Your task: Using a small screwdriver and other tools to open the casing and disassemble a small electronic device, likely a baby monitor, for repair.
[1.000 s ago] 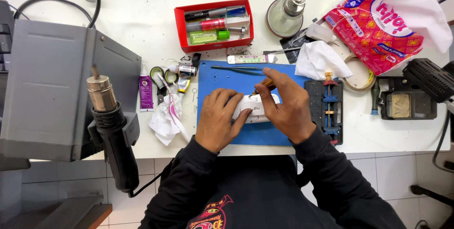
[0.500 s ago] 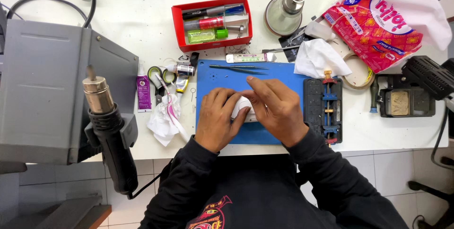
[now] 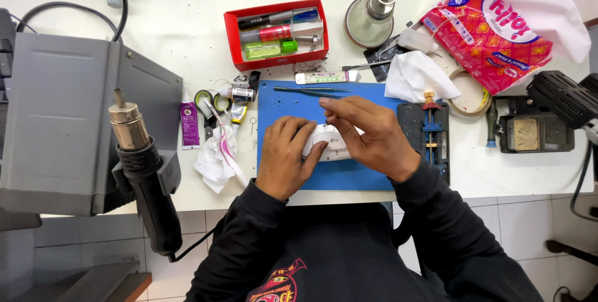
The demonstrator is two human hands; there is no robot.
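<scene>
Both hands clasp a small white device (image 3: 327, 142) on the blue mat (image 3: 293, 99). Left hand (image 3: 283, 155) steadies; right hand (image 3: 374, 137) should press gently

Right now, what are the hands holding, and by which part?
A small white device on the blue mat. The left hand grips its left end; the right hand covers its right side. What kind of device cannot be told.

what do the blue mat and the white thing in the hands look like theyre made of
Blue mat: probably silicone or rubber, matte, flat and glare-free. White device between the left hand and right hand: likely smooth plastic, rounded with a faint sheen; mostly covered, so uncertain.
</scene>
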